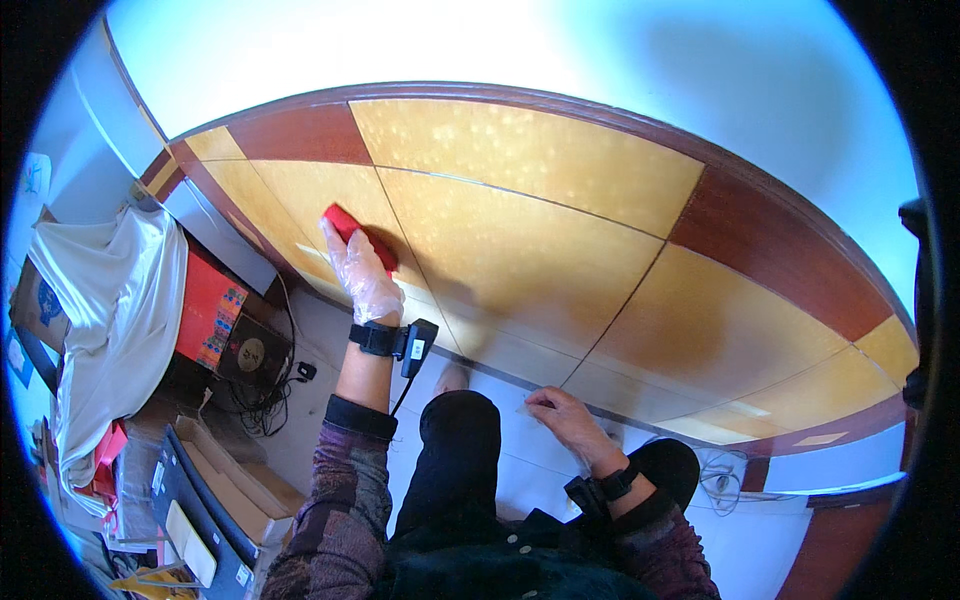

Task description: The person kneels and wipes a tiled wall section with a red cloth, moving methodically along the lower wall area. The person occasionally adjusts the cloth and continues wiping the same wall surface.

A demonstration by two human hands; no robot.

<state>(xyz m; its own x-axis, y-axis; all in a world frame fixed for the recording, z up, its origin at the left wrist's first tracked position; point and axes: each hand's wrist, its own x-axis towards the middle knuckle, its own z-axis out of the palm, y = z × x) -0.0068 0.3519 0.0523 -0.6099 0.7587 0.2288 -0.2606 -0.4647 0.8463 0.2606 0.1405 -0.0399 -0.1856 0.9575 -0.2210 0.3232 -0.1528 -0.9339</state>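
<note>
My left hand (363,277), in a clear plastic glove, holds a folded red cloth (345,221). The cloth is against the yellow wood wall panel (525,240), left of a dark seam. Lower and to the right, my right hand (571,424) hangs near my knees, its fingers curled in. It is apart from the panel, and thin clear plastic, seemingly a glove, shows around it. No object is visible in its fingers. Each wrist wears a black strap, the left one with a small black device (418,348).
Left of me, a pale cloth (124,300) drapes over stacked boxes, beside a red box (206,307). Black cables (259,405) lie coiled on the floor. An open cardboard box (232,480) stands nearer. More cable (720,480) lies at the right.
</note>
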